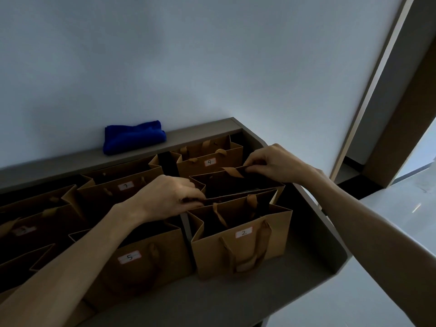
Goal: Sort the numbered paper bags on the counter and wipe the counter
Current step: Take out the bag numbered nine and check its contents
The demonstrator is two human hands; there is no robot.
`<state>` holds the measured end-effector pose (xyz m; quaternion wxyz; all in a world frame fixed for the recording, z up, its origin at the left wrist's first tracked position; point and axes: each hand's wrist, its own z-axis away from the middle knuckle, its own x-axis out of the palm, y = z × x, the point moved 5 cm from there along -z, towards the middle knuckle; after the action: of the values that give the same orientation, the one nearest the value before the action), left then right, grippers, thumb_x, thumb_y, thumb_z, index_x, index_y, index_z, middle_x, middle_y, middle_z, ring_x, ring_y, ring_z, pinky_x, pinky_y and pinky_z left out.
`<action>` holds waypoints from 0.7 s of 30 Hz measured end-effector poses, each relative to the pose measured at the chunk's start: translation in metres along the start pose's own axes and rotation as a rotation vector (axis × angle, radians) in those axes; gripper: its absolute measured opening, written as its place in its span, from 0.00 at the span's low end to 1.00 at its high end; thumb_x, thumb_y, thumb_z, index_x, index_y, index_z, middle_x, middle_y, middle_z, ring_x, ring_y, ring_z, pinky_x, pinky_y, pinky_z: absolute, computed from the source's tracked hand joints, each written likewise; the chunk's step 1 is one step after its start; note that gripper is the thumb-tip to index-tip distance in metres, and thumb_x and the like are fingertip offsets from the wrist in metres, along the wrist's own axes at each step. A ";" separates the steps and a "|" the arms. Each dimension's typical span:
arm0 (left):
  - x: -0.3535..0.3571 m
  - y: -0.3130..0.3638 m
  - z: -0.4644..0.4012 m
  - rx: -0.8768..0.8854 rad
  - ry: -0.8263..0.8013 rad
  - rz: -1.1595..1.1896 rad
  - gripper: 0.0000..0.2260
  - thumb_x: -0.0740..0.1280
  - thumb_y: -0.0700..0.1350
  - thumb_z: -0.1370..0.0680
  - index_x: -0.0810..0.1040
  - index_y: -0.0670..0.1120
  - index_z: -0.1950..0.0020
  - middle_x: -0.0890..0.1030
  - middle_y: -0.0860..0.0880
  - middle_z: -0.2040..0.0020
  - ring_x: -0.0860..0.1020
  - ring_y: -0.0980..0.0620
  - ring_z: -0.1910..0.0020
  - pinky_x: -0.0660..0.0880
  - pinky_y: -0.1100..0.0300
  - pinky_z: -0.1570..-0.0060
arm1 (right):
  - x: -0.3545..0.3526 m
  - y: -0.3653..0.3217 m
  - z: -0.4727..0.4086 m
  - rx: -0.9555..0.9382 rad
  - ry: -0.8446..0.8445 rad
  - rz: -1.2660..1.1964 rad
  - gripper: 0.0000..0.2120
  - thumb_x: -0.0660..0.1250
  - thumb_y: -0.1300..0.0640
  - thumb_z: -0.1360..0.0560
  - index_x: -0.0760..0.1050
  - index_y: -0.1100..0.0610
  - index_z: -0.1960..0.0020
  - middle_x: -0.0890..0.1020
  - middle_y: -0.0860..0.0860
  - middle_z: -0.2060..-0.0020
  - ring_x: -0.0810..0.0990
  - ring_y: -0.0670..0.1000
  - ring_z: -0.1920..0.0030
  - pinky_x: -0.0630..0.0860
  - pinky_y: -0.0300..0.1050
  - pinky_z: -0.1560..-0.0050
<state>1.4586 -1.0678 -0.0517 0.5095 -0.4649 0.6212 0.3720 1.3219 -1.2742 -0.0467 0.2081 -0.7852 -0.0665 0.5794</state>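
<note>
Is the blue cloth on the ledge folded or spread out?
Folded. The blue cloth lies on the ledge against the wall as a thick, compact bundle with rounded fold edges, not flat.

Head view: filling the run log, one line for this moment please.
left hand grips middle bag rim | right hand pinches its far rim | blue cloth on ledge

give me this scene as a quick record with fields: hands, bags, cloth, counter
left hand: pinches near rim of the middle bag
right hand: pinches far rim of the same bag
middle bag label: not visible
readable labels: bag 9, bag 7, bag 5, bag 2
blue cloth: folded on the back ledge, untouched
counter: grey, bare strip in front of the bags
</note>
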 end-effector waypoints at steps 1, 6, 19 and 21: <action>0.000 -0.003 -0.001 -0.024 0.006 0.041 0.20 0.54 0.60 0.20 0.81 0.50 0.46 0.83 0.53 0.53 0.80 0.61 0.55 0.75 0.70 0.55 | 0.003 0.002 -0.003 0.022 -0.014 -0.006 0.08 0.66 0.56 0.21 0.82 0.52 0.45 0.82 0.44 0.56 0.78 0.40 0.57 0.69 0.30 0.56; -0.002 -0.028 -0.002 -0.219 0.110 0.271 0.22 0.53 0.65 0.22 0.79 0.54 0.42 0.82 0.58 0.47 0.79 0.65 0.49 0.76 0.69 0.49 | 0.018 0.009 -0.021 0.069 -0.151 -0.006 0.08 0.66 0.55 0.21 0.82 0.52 0.45 0.82 0.44 0.54 0.78 0.39 0.54 0.71 0.34 0.52; 0.016 -0.097 -0.020 -0.708 0.122 0.070 0.12 0.67 0.46 0.23 0.78 0.51 0.39 0.72 0.50 0.36 0.72 0.54 0.38 0.70 0.60 0.41 | 0.028 0.023 -0.080 0.200 -0.045 0.138 0.15 0.67 0.51 0.23 0.77 0.51 0.36 0.71 0.52 0.36 0.69 0.54 0.34 0.68 0.49 0.36; 0.019 -0.096 -0.020 -0.688 0.086 0.090 0.11 0.66 0.46 0.22 0.79 0.50 0.41 0.74 0.50 0.38 0.73 0.55 0.41 0.70 0.61 0.42 | 0.029 0.026 -0.079 0.198 -0.044 0.145 0.12 0.68 0.53 0.23 0.80 0.53 0.40 0.72 0.51 0.41 0.72 0.52 0.39 0.68 0.41 0.42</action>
<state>1.5442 -1.1185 -0.0647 0.2794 -0.5966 0.5004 0.5617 1.4016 -1.3074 -0.0633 0.2407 -0.7507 0.0434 0.6138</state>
